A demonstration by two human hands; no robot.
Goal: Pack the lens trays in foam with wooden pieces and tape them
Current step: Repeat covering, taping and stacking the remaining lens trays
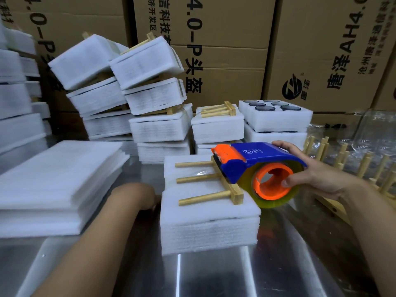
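Observation:
A white foam-wrapped pack [209, 224] sits on the metal table [214, 275] in front of me. On its top lies a wooden piece [205, 179] with three dowels pointing left, and a strip of clear tape runs across it. My right hand [310, 174] grips a blue and orange tape dispenser [257, 168], whose orange nose rests over the wooden piece's crossbar. My left hand [155, 200] reaches to the pack's left side; the fingers are hidden behind the foam and my forearm.
A stack of flat foam sheets [57, 185] lies at left. Finished foam packs [150, 82] pile up at the back. An open lens tray [274, 113] stands at back right, wooden racks [353, 166] at right, cardboard boxes [310, 50] behind.

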